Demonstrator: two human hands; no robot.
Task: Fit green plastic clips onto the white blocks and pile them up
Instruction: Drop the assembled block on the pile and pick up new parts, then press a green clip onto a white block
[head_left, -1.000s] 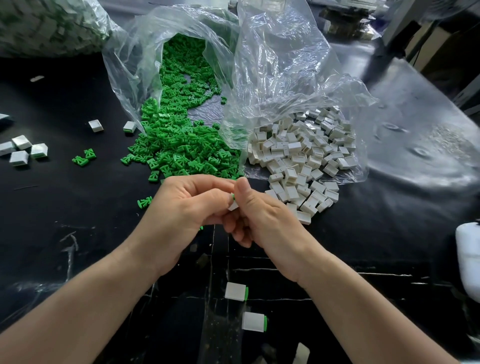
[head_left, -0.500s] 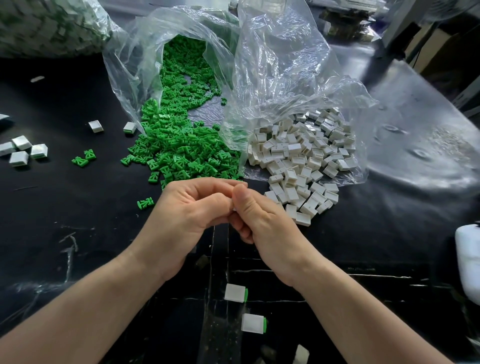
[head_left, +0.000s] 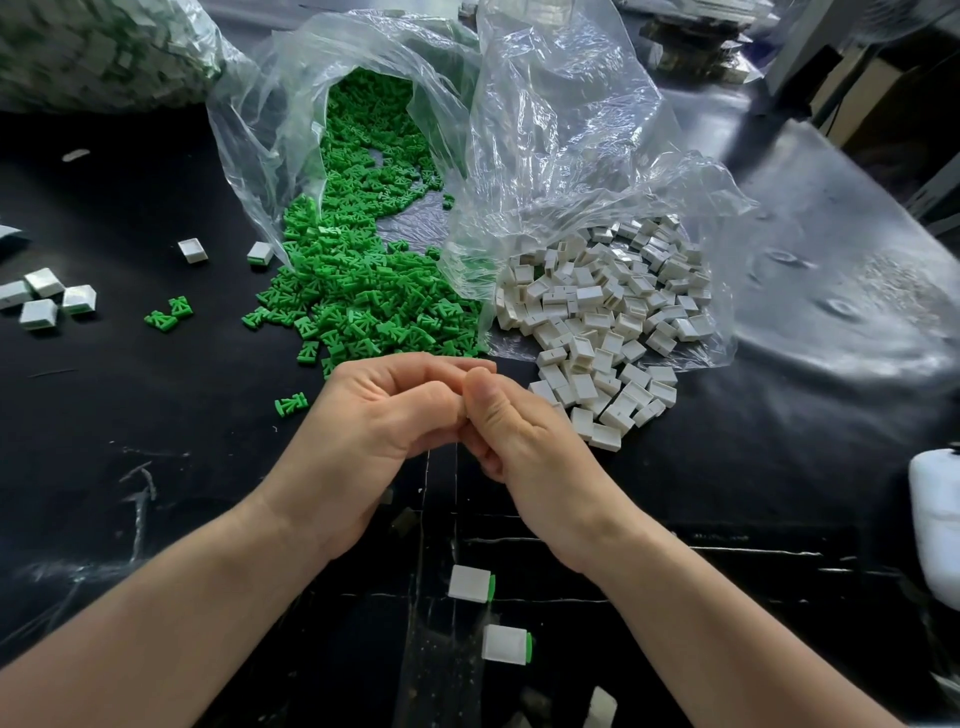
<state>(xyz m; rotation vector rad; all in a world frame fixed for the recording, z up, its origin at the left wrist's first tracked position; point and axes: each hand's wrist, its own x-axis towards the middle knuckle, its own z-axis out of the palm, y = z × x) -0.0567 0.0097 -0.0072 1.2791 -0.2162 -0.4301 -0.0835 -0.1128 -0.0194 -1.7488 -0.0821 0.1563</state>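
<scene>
Now my left hand (head_left: 374, 441) and right hand (head_left: 524, 447) meet over the table (head_left: 130, 431), fingers (head_left: 415, 371) curled — whether they clamp anything, I cannot tell.

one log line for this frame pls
hands: left hand, right hand fingertips together, contents hidden | done: two clipped blocks below wrists | supply: green clips, white blocks spilling from bags

Open black table (head_left: 156, 441) at left; green clips (head_left: 363, 301) and white blocks (head_left: 597, 322) heaped ahead, two fitted blocks (head_left: 469, 583) lying close below
</scene>
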